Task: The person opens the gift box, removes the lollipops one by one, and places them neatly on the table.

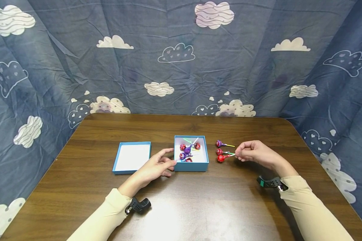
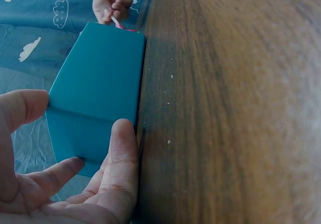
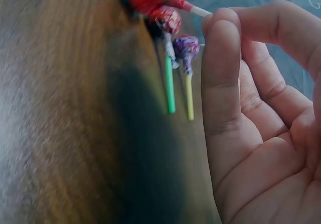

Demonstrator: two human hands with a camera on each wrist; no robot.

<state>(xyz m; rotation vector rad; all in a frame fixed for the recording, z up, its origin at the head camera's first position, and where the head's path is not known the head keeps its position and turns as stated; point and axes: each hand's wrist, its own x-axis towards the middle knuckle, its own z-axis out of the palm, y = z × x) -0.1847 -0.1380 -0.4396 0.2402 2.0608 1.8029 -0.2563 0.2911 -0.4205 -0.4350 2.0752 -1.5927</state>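
Note:
In the head view my right hand (image 1: 256, 154) pinches the white stick of a red lollipop (image 1: 220, 158) between thumb and fingertips. A purple lollipop (image 1: 219, 143) with a yellow stick and a red one (image 1: 219, 151) with a green stick lie beside it. My left hand (image 1: 157, 165) touches the left side and front corner of a blue box (image 1: 191, 166), its fingers loosely spread. Inside that box are several red and purple lollipops (image 1: 187, 150). From the left wrist view, fingertips rest against the box's outer walls (image 2: 95, 78).
The box's lid (image 1: 132, 157), blue-rimmed with a white inside facing up, lies left of the box. Everything stands on a brown wooden table (image 1: 181, 207). A blue curtain (image 1: 181, 73) with cloud prints hangs behind the table and along its sides.

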